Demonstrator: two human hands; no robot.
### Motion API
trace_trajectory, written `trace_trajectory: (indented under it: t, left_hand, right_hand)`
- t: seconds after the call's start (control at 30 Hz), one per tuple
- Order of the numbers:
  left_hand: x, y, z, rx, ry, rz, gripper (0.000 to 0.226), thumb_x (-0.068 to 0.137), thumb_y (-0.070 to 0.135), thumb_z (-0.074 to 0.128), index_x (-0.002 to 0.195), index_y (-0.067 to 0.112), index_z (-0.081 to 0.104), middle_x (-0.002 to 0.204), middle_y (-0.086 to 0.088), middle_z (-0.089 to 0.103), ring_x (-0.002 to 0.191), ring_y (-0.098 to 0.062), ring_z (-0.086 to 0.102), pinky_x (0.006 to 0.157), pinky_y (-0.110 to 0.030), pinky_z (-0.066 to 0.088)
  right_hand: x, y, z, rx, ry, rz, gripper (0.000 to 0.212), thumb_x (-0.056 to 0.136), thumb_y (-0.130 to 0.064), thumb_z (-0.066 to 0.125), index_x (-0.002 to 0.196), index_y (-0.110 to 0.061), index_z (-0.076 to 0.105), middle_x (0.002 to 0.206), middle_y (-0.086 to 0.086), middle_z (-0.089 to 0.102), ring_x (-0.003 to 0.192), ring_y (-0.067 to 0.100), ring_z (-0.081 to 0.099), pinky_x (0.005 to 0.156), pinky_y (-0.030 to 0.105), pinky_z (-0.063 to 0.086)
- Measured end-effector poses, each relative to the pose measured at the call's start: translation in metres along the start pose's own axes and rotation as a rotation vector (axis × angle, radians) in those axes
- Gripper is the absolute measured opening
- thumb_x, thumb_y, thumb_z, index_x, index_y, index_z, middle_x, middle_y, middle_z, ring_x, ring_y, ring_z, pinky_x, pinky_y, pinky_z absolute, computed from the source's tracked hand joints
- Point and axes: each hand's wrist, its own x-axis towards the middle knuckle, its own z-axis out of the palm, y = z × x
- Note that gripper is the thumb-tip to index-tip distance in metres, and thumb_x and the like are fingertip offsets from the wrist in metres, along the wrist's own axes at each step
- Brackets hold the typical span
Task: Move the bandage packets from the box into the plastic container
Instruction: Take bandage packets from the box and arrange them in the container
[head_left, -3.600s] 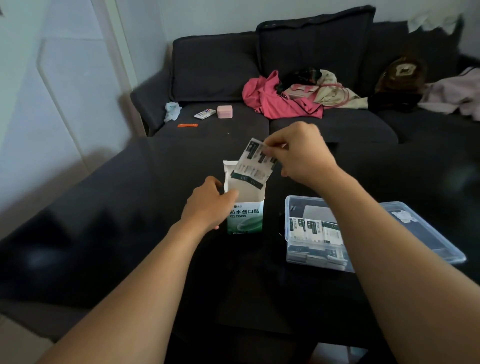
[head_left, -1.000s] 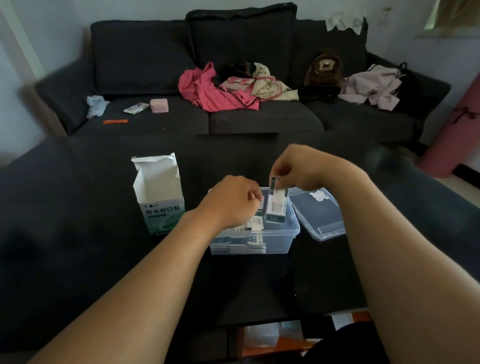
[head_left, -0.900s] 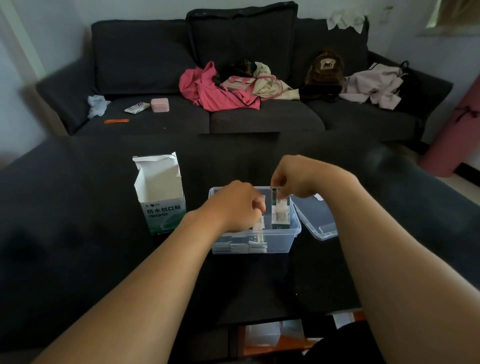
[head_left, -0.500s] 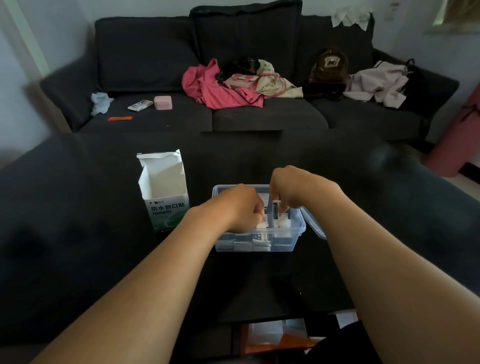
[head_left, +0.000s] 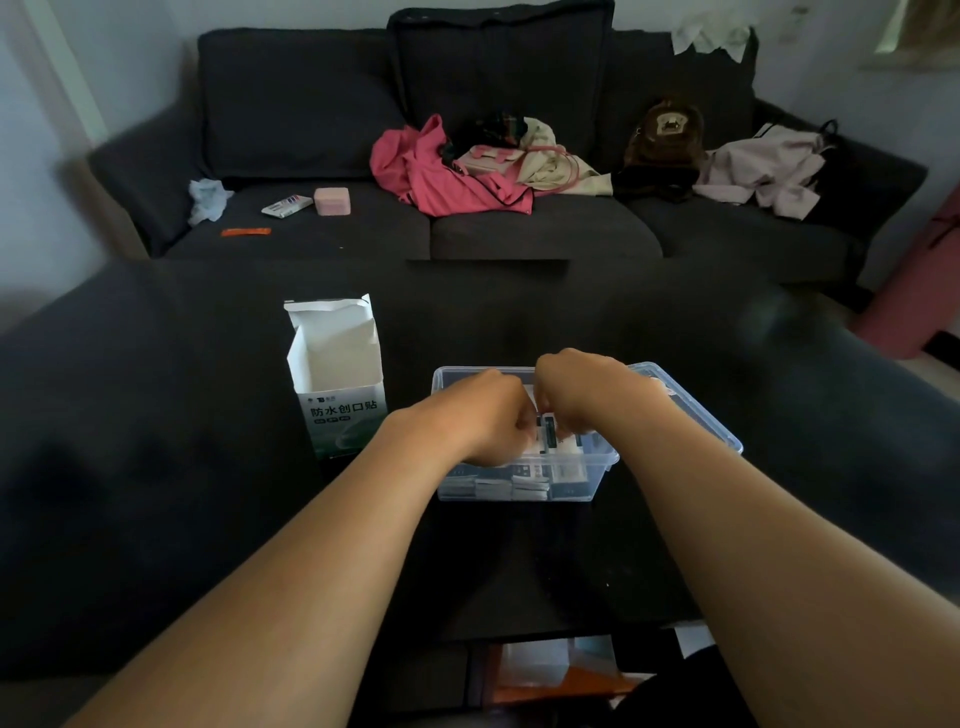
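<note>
Clear plastic container (head_left: 597, 480): both hands inside, right hand (head_left: 582, 392) pinching upright bandage packets (head_left: 548, 435), left hand (head_left: 488, 421) curled alongside, grip unclear.

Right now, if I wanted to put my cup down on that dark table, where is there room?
Bare patches: left of the open box, between the box and the sofa, and in front of the plastic container. It is crowded at the container, where the left hand and right hand work among bandage packets.
</note>
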Motion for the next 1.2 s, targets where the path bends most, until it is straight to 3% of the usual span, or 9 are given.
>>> trace_trajectory:
  t: [0.43,0.57,0.67,0.8,0.87,0.93,1.03,1.13,1.2]
  left_hand:
    - [-0.002,-0.003,0.0,0.023,0.008,0.03,0.026,0.097,0.024,0.054,0.106,0.029,0.077,0.11,0.004,0.074,0.096,-0.019,0.069,0.09,-0.044,0.059]
    - [-0.01,-0.001,-0.004,-0.057,0.096,0.113,0.027,0.097,0.016,0.055,0.11,0.027,0.076,0.105,0.006,0.071,0.089,-0.012,0.065,0.084,-0.033,0.057]
    - [-0.018,-0.014,-0.015,-0.134,0.483,0.197,0.021,0.085,0.019,0.059,0.095,0.023,0.077,0.087,0.006,0.07,0.075,-0.01,0.065,0.074,-0.039,0.059]
    - [-0.042,-0.055,-0.042,-0.384,1.3,0.255,0.02,0.068,0.014,0.06,0.087,0.013,0.068,0.082,0.002,0.062,0.068,-0.004,0.052,0.065,-0.024,0.046]
    - [-0.057,-0.082,-0.051,-0.523,1.482,0.148,0.037,0.065,0.014,0.062,0.102,0.017,0.061,0.1,-0.001,0.057,0.084,-0.01,0.051,0.071,-0.026,0.043]
    - [-0.067,-0.112,-0.054,-0.676,1.336,-0.013,0.065,0.061,0.019,0.067,0.123,0.028,0.05,0.126,-0.003,0.048,0.11,-0.015,0.048,0.085,-0.03,0.045]
    - [-0.075,-0.159,-0.044,-0.683,0.783,-0.227,0.115,0.058,0.014,0.083,0.154,0.033,0.022,0.155,-0.004,0.031,0.142,-0.022,0.032,0.111,-0.038,0.036]
    - [-0.076,-0.177,-0.022,-0.649,0.417,-0.233,0.138,0.06,0.007,0.094,0.161,0.03,0.002,0.157,0.007,0.031,0.144,-0.015,0.032,0.118,-0.041,0.033]
    - [-0.069,-0.179,-0.01,-0.64,0.398,-0.143,0.128,0.057,0.009,0.094,0.158,0.025,0.019,0.147,0.01,0.046,0.135,-0.013,0.045,0.112,-0.038,0.042]
  right_hand:
    - [0.004,0.004,0.004,0.041,0.009,0.0,0.044,0.084,-0.007,0.076,0.125,-0.015,0.061,0.112,0.005,0.063,0.1,0.025,0.062,0.093,0.042,0.054]
    - [0.006,0.006,-0.007,0.141,0.03,-0.008,0.026,0.086,-0.009,0.071,0.111,-0.016,0.067,0.103,0.004,0.065,0.094,0.022,0.064,0.091,0.041,0.055]
    - [0.008,0.001,-0.022,0.29,0.275,-0.104,0.009,0.084,-0.013,0.073,0.081,-0.021,0.074,0.08,0.0,0.068,0.08,0.018,0.067,0.079,0.035,0.056]
    - [0.006,-0.032,-0.037,0.678,0.529,-0.321,0.008,0.085,-0.017,0.077,0.093,-0.019,0.079,0.082,-0.009,0.071,0.074,-0.001,0.064,0.07,0.016,0.05]
    - [0.005,-0.055,-0.041,0.792,0.505,-0.404,0.014,0.088,-0.015,0.074,0.101,-0.018,0.078,0.088,-0.008,0.073,0.073,-0.003,0.066,0.071,0.014,0.054]
    - [0.004,-0.075,-0.045,0.833,0.444,-0.479,0.023,0.088,-0.004,0.067,0.105,-0.015,0.078,0.089,-0.005,0.074,0.059,-0.009,0.063,0.06,0.013,0.053]
    - [0.004,-0.097,-0.047,0.745,0.306,-0.525,0.047,0.081,0.01,0.052,0.116,-0.013,0.074,0.106,-0.001,0.073,0.05,-0.014,0.058,0.053,0.009,0.05]
    - [0.005,-0.109,-0.045,0.661,0.165,-0.503,0.06,0.079,0.011,0.047,0.127,-0.019,0.066,0.121,-0.002,0.067,0.053,0.0,0.065,0.051,0.023,0.056]
    - [0.006,-0.115,-0.043,0.578,0.104,-0.493,0.067,0.077,0.013,0.048,0.134,-0.022,0.062,0.128,0.0,0.063,0.073,0.012,0.068,0.051,0.024,0.056]
